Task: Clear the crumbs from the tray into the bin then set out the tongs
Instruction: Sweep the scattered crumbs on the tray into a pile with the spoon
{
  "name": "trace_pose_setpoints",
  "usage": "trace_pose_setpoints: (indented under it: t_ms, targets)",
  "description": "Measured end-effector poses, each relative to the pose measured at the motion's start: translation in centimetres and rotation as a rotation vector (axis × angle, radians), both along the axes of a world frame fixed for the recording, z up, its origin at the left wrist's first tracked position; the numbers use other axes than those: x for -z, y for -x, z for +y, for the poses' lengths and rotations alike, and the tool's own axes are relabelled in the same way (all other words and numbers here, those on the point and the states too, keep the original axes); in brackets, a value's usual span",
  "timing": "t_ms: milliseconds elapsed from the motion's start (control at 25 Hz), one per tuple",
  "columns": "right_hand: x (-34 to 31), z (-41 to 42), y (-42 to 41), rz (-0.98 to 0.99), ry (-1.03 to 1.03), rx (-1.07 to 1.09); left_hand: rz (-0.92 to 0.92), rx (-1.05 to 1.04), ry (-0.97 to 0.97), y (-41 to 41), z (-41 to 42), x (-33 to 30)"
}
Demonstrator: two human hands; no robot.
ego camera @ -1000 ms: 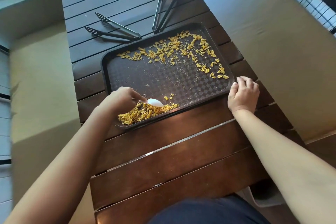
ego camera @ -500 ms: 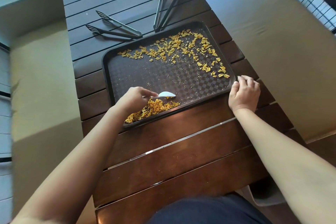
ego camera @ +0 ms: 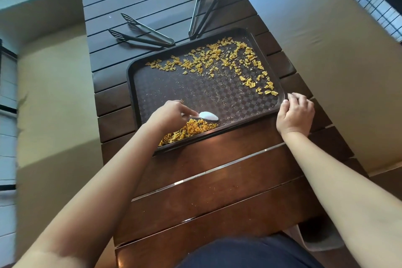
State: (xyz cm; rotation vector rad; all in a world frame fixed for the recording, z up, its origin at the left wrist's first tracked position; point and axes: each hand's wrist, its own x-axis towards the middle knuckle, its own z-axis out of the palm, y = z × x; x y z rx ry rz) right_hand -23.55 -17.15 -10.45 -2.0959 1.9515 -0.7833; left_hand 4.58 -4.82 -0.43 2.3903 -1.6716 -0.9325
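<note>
On the tabletop [ego camera: 217, 180] our tray [ego camera: 217, 102] sits steady because our right hand [ego camera: 295, 115] grips its corner. Two tongs [ego camera: 143, 32] wait beyond. Our left hand [ego camera: 169, 115] pinches a white spoon [ego camera: 206, 116] above the heaped crumbs [ego camera: 189, 130], ready to rake the far scatter in.

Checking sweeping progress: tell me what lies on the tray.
On the tray: a crumb pile at its near edge, scattered crumbs at the far side. The left hand with the white spoon hides part of the pile.

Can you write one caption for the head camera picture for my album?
Left hand holds a white spoon over piled crumbs while right hand steadies the tray.
</note>
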Motion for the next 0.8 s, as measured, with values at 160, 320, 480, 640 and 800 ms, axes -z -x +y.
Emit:
trace_pose_setpoints:
  t_ms: [160,320,480,640,800]
  targets:
    - [0.0,0.0,0.1,0.000,-0.012,-0.002,-0.124,0.026,-0.016,-0.4,0.7,-1.3]
    - [-0.1,0.0,0.0,0.002,-0.020,-0.004,-0.161,0.051,0.062,1.6,0.6,-1.5]
    - [-0.2,0.1,0.0,0.000,-0.025,-0.009,-0.241,0.085,0.021,1.3,1.3,-1.5]
    - [-0.2,0.0,0.0,0.006,-0.026,-0.009,-0.342,0.096,-0.046,-0.9,2.5,-2.6]
    - [-0.1,0.0,0.1,0.002,-0.030,-0.012,-0.251,0.005,0.028,-0.7,2.5,-2.7]
